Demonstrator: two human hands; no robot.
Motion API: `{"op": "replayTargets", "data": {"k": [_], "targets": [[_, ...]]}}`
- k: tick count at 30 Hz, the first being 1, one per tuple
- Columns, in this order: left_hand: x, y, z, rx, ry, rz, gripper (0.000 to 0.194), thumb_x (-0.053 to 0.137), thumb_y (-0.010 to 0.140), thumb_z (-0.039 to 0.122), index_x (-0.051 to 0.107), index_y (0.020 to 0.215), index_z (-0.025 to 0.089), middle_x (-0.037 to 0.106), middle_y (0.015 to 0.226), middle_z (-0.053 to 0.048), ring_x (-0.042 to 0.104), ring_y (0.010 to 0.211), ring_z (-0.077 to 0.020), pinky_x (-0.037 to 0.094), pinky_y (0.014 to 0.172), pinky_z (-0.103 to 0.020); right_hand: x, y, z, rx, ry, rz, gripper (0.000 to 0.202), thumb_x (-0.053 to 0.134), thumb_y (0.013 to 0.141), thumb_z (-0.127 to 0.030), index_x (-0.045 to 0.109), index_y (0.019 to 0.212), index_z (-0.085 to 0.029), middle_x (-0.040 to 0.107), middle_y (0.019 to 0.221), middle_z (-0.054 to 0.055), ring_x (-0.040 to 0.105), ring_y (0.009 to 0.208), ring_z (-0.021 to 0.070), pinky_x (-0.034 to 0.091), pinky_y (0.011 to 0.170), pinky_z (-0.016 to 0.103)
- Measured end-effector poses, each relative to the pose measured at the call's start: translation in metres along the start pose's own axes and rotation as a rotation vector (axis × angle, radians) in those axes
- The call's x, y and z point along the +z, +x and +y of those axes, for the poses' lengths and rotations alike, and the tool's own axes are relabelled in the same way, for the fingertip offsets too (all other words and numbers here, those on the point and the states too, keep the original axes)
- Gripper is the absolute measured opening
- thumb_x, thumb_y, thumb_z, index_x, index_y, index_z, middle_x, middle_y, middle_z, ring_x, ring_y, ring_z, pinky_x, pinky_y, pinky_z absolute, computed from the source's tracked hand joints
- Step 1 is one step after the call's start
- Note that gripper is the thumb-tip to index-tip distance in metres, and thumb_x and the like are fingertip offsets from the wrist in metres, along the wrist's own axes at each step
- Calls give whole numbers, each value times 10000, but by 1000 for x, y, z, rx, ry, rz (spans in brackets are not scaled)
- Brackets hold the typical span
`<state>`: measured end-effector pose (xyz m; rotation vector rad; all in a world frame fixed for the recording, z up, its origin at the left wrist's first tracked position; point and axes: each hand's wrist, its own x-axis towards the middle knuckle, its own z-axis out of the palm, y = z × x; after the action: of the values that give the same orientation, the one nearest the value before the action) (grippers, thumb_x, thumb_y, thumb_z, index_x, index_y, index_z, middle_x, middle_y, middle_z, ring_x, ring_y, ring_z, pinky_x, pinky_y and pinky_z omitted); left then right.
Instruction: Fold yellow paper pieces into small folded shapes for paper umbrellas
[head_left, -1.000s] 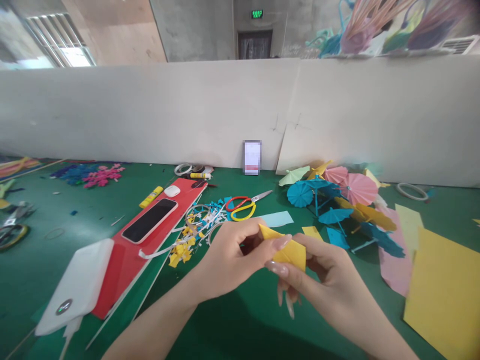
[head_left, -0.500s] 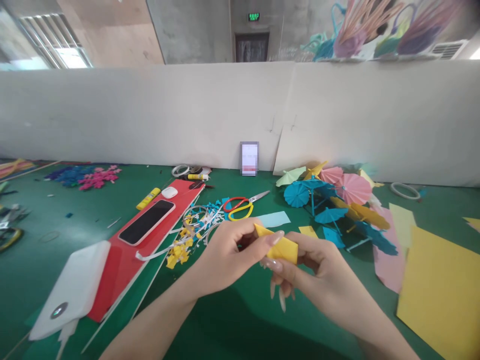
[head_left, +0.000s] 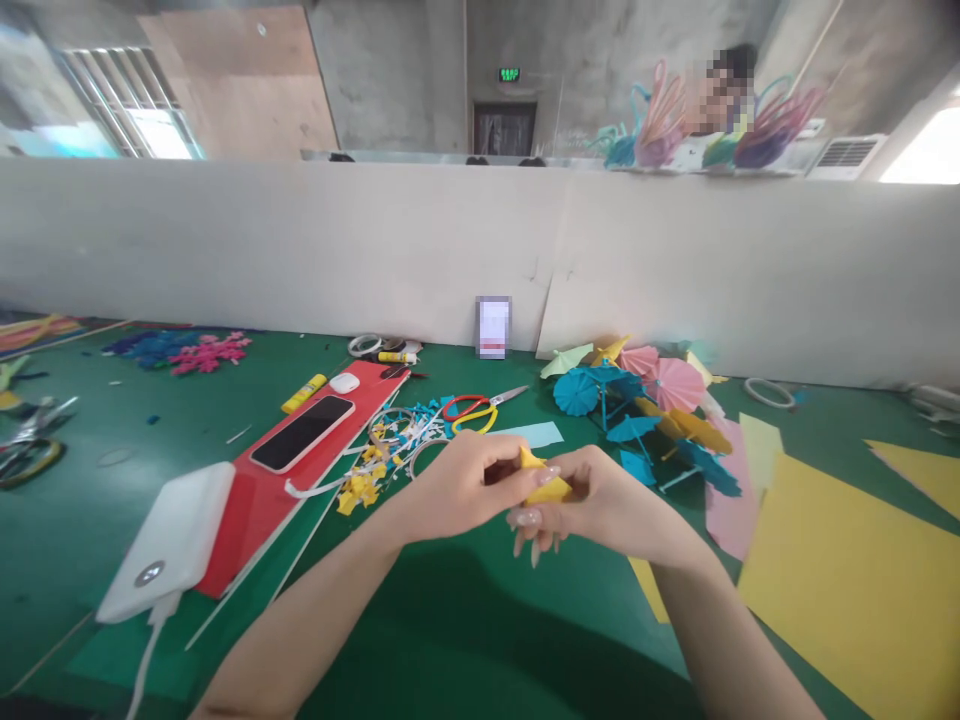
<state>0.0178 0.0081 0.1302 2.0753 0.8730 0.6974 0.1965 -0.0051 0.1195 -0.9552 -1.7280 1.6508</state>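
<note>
Over a green worktop (head_left: 540, 640), past a white power bank (head_left: 176, 535), a dark-screened phone (head_left: 304, 432) on a red board (head_left: 251, 510) and a heap of paper scraps (head_left: 361, 488), with red-and-yellow-handled scissors (head_left: 486, 408) just beyond, holding up a folded yellow paper (head_left: 555, 491) in the middle. Grasping it from one side with the fingers of the left hand (head_left: 469, 487), from the other with those of the right hand (head_left: 606, 508). Farther right, in view of paper umbrellas (head_left: 634, 430) bunched near a pink sheet (head_left: 726, 515), then of a large yellow sheet (head_left: 862, 570).
</note>
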Motion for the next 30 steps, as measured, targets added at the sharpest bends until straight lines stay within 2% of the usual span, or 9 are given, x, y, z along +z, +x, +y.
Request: {"op": "replayTargets", "data": {"k": [6,11,15,18,25,30], "targets": [[10,-10,5,-19,33,-29,323,497,870,332,433,603,162,408,511,65,352,481,-68,249,448,-195,8,-12,5,18,-87,16,246,719,725,-372,691,740,-128,732,697,60,667,531,125,485,474,182],[29,-27,-2,-47,81,-62,315,481,865,315,424,595,163,444,530,53,381,507,-82,269,483,-203,17,-19,34,34,-58,-41,312,712,714,-419,698,756,-110,743,746,82,637,466,103,457,434,176],[51,-52,-12,-83,92,-57,328,472,863,332,391,589,169,405,522,58,342,501,-84,241,473,-208,31,-29,61,74,-38,-60,320,739,681,-411,686,756,-104,739,724,71,605,431,78,426,408,154],[64,-75,-13,-89,90,-57,346,458,868,351,376,585,170,387,525,60,320,506,-84,229,469,-208,47,-40,71,108,-33,-111,339,762,647,-415,684,720,-94,724,677,65,587,414,73,420,397,151],[83,-128,3,-115,124,-49,344,436,879,357,412,597,162,396,527,58,317,511,-85,213,470,-211,86,-74,72,113,-25,-194,400,766,621,-462,693,736,-86,697,635,46,549,375,59,434,418,168],[100,-151,18,-147,177,-23,313,432,869,338,424,610,163,431,546,48,366,540,-96,235,499,-211,106,-99,75,61,5,-148,430,759,596,-509,680,680,-95,673,616,36,615,519,106,482,535,212]]}}
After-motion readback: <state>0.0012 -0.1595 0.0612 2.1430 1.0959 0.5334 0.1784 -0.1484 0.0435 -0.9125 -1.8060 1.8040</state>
